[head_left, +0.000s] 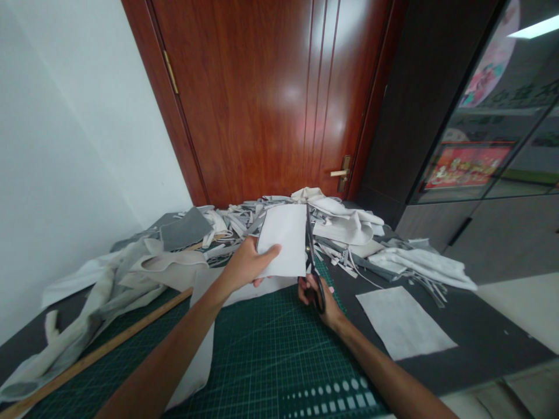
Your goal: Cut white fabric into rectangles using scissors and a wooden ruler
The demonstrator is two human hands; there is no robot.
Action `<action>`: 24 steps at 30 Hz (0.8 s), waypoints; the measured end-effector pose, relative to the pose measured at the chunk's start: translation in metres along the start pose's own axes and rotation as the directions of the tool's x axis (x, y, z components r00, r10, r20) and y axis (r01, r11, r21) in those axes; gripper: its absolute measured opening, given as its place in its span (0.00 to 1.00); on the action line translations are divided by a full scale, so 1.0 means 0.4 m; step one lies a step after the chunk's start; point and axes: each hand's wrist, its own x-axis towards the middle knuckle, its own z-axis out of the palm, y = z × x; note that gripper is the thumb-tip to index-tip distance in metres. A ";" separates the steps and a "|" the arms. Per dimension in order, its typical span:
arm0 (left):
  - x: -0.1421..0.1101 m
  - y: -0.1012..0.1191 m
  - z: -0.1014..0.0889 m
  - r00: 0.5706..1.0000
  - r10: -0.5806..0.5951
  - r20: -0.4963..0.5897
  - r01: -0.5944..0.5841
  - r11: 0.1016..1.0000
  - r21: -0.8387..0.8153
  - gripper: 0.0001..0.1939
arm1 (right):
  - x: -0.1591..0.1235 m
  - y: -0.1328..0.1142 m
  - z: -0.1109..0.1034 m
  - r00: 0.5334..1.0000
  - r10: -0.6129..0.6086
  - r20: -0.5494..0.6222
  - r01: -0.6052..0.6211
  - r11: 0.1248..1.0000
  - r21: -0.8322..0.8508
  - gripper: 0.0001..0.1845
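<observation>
Place: fabric-cutting workroom, indoors, not a home kitchen or office
Worktop: long dark table (489, 334), green gridded cutting mat (266, 355), wooden ruler (100, 349)
Material: heaped grey and white fabric offcuts (340, 224), white fabric sheet (282, 241)
Tool: black-handled scissors (315, 273)
Surroundings: reddish wooden door (257, 99), brass lever handle (339, 173), white wall (65, 145), glass-fronted cabinet (489, 116)

Room for the hands (244, 265) over the green cutting mat (262, 355), fabric scrap heap (345, 224) ahead (door (257, 99) behind it), wooden ruler (98, 349) left
</observation>
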 end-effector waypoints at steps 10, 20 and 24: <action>0.005 -0.004 0.003 0.999 -0.006 -0.038 0.005 1.000 -0.022 0.11 | 0.004 -0.027 -0.003 0.995 -0.024 0.100 0.024 1.000 -0.002 0.35; 0.006 -0.001 0.007 0.999 -0.039 -0.008 0.040 0.999 0.031 0.13 | -0.004 -0.019 -0.003 0.983 -0.046 0.175 0.069 0.989 -0.132 0.35; 0.004 0.011 0.004 0.997 -0.073 -0.040 0.074 0.997 0.036 0.13 | -0.007 -0.030 -0.005 0.983 -0.049 0.179 0.078 0.985 -0.157 0.36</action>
